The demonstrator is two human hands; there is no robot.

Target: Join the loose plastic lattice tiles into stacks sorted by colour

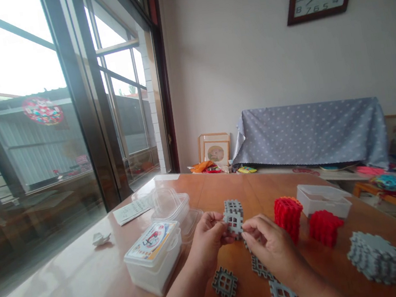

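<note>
Over the middle of the table, my left hand [210, 235] pinches the left edge of some grey interlocking plastic tiles [234, 222], toothed squares with window-like openings. My right hand [268, 242] is closed, thumb and fingertips at the lower right edge of the same tiles. How the tiles join behind my fingers is hard to see. One loose grey tile [225, 284] lies flat below my left hand. Beneath my right hand and forearm are more grey tiles [284, 296], partly covered.
Right of my hands stand a tall red tile stack [288, 217], a lower red stack [325, 228] and a light grey stack [375, 256]. Behind them sits a clear plastic box [324, 202]. On the left are a lidded box [154, 258], an open clear container [171, 206] and a paper sheet [132, 210].
</note>
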